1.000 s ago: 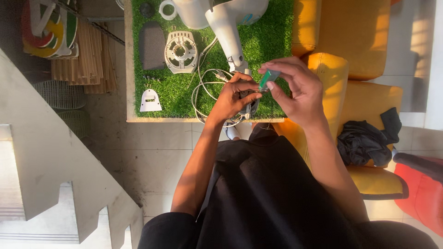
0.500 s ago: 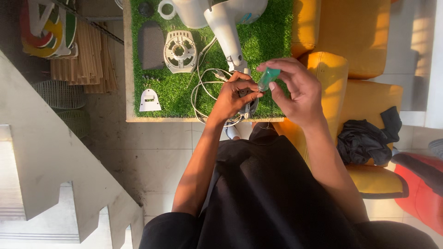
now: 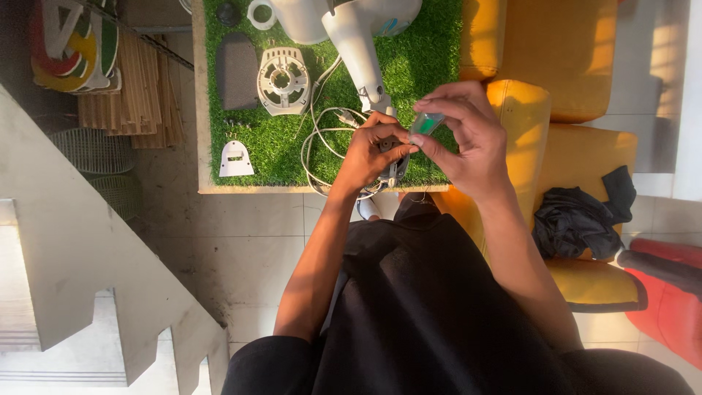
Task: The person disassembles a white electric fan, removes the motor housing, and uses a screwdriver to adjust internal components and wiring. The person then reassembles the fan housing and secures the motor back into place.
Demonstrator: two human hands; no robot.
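You held a small green-handled tool over the near edge of the grass mat.

Its translucent green handle ran slantwise, upper right to lower left, pinched in your right hand. Your left hand closed around a small grey part, beside the white cord and the white fan stem.

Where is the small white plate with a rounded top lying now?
In the head view, the small white plate lies on the green turf mat, near its front left corner, below the round white grille part.
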